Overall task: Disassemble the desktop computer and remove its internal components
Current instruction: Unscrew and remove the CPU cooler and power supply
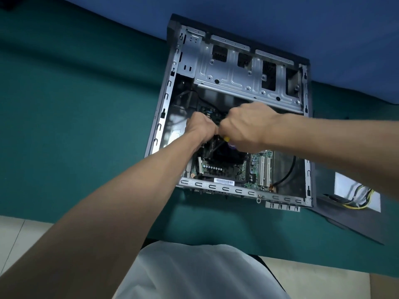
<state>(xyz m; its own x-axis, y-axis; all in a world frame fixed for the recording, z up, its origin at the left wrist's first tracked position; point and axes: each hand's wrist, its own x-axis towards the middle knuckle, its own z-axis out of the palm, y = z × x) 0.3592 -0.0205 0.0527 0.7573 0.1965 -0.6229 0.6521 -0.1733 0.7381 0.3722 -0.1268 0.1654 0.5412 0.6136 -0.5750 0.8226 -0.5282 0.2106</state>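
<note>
An open desktop computer case lies on its side on a green surface, its metal drive cage at the far end. The green motherboard with white slots and a black cooler fills the near end. My right hand grips a screwdriver with a yellow and purple handle; its dark shaft slants down-left over the cooler. My left hand reaches into the case just left of the right hand, fingers curled and hidden; what it holds is not visible.
A dark side panel lies right of the case, with a removed unit trailing yellow and black wires on it. A black cable loops inside the case at right. A blue surface lies behind, pale floor in front.
</note>
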